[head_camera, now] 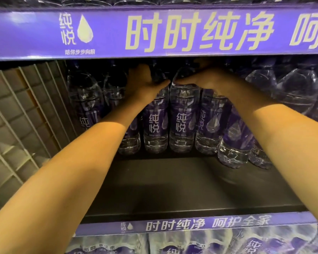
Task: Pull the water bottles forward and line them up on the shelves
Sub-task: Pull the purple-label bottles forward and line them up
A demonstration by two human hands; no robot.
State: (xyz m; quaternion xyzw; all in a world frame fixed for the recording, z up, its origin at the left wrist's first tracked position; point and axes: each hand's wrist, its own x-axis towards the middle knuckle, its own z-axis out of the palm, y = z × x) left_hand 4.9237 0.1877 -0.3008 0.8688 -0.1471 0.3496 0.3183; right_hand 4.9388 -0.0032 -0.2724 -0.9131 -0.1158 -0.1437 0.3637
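Observation:
Several clear water bottles with purple labels stand well back on the dark middle shelf (173,189). My left hand (145,83) reaches in and grips the shoulder of one bottle (155,125), fingers behind it, thumb at the front. My right hand (200,77) curls over the top of the neighbouring bottle (182,121). The caps are hidden under the upper shelf's purple sign. Another bottle (235,136) to the right stands further forward, under my right forearm.
A purple banner (154,32) fronts the upper shelf just above my hands. Shrink-wrapped bottle packs (292,83) fill the right of the shelf. A white slatted side panel (20,114) lies to the left. More packs (191,242) sit on the shelf below.

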